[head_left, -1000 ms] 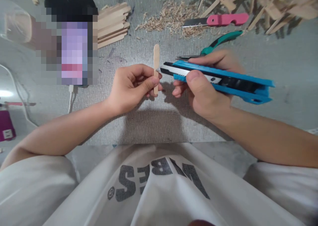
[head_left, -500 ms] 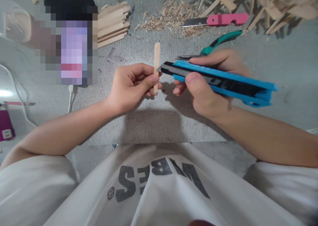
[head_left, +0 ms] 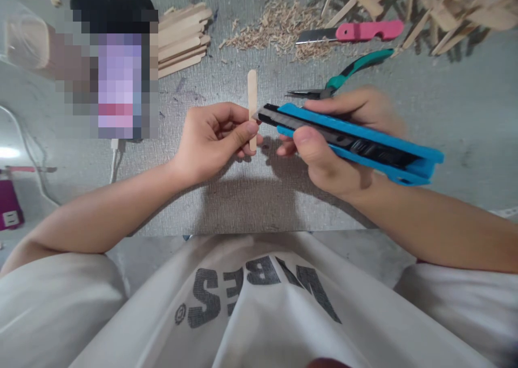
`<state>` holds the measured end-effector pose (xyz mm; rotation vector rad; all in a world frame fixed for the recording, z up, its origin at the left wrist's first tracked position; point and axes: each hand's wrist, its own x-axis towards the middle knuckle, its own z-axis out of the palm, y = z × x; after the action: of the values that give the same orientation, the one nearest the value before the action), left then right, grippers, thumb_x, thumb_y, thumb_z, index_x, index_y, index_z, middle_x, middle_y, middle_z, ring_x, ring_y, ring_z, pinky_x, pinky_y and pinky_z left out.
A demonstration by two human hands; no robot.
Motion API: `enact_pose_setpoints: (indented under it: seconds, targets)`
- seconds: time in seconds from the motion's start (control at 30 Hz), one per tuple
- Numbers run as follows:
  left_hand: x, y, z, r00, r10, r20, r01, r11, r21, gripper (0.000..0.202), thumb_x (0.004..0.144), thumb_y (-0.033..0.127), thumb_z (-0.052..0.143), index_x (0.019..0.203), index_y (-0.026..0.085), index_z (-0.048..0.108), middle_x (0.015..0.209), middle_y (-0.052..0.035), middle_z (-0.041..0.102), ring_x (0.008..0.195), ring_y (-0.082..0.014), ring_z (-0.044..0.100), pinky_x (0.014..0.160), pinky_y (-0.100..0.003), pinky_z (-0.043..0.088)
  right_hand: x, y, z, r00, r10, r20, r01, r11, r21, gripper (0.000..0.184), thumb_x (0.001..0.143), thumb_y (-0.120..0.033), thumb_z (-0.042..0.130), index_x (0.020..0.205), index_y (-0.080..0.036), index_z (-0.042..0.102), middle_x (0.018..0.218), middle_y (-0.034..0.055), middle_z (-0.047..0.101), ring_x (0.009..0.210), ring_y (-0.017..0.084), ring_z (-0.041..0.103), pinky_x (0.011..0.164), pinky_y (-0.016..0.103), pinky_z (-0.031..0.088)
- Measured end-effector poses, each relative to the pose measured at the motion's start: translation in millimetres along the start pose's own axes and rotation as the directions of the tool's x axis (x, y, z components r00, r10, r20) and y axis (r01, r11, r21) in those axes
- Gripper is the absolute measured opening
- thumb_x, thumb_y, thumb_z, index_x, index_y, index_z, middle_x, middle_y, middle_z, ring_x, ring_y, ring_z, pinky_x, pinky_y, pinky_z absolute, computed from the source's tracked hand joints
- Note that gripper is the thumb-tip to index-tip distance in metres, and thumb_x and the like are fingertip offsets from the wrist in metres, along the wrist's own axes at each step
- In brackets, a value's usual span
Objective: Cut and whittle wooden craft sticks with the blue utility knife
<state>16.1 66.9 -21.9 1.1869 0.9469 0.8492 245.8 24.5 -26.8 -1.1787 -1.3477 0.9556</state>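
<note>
Between thumb and fingers, my left hand [head_left: 216, 136] pinches a pale wooden craft stick [head_left: 252, 90], which stands lengthwise away from me with its rounded end up in the picture. My right hand [head_left: 338, 147] grips a blue utility knife [head_left: 360, 136], and its thumb lies along the near side of the body. The knife's short blade points left and its tip is at the craft stick, just above my left thumb; whether it cuts into the wood I cannot tell. Some of the right fingers are hidden under the knife.
Beyond the right hand lie green-handled pliers [head_left: 342, 79] and a pink-handled folding saw [head_left: 364, 32]. Wood scraps [head_left: 279, 28] are heaped at the back, beside a stack of craft sticks [head_left: 184, 36]. Assembled stick pieces [head_left: 437, 12] fill the back right. A blurred-out phone [head_left: 119, 82] stands left, its white cable [head_left: 115, 163] trailing.
The utility knife has shifted a little left, its rear end swinging toward me, and the blade tip now overlaps the stick. The craft stick has moved slightly left at its upper end.
</note>
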Motion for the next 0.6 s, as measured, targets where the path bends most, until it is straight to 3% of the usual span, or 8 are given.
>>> enact_pose_setpoints:
  seconds: [0.2,0.33,0.47,0.6]
  targets:
    - [-1.1,-0.3,-0.4,1.000,0.009,0.011,-0.009,1.000,0.015,0.050,0.094,0.065,0.101,0.088,0.022,0.078,0.079,-0.0036,0.085,0.066,-0.0170,0.080,0.060,-0.029,0.066,10.6,10.3,16.9,0.996,0.046,-0.071,-0.026,0.964,0.264,0.041,0.091,-0.062,0.102,0.106,-0.035,0.075,0.075,-0.0073,0.083,0.052,0.021,0.078,0.044,0.034,0.062]
    - [-2.2,0.2,-0.3,0.999,0.004,0.051,-0.005,1.000,0.021,0.049,0.094,0.065,0.102,0.090,0.021,0.082,0.077,-0.0040,0.084,0.065,-0.0172,0.080,0.061,-0.030,0.068,12.7,21.9,13.0,0.992,0.122,0.015,-0.122,0.957,0.262,0.050,0.091,-0.075,0.097,0.113,-0.038,0.071,0.079,-0.0073,0.081,0.063,0.024,0.082,0.051,0.038,0.066]
    - [-0.6,1.2,-0.9,1.000,-0.013,0.025,0.014,0.999,-0.044,0.044,0.092,0.061,0.105,0.094,0.022,0.085,0.079,-0.0025,0.085,0.067,-0.0173,0.081,0.061,-0.029,0.069,10.0,26.3,5.4,1.000,0.029,0.004,-0.029,0.988,0.152,0.048,0.098,-0.077,0.090,0.122,-0.039,0.073,0.090,-0.0046,0.083,0.073,0.025,0.085,0.061,0.044,0.071]
    - [2.1,1.1,-2.5,1.000,-0.012,-0.010,0.012,0.999,-0.043,0.028,0.097,0.046,0.102,0.099,0.022,0.088,0.078,-0.0020,0.084,0.064,-0.0166,0.079,0.060,-0.029,0.069,13.3,23.7,7.3,0.989,0.066,0.135,-0.080,0.991,0.107,0.056,0.095,-0.075,0.093,0.135,-0.039,0.078,0.106,0.0012,0.087,0.098,0.033,0.091,0.074,0.052,0.077]
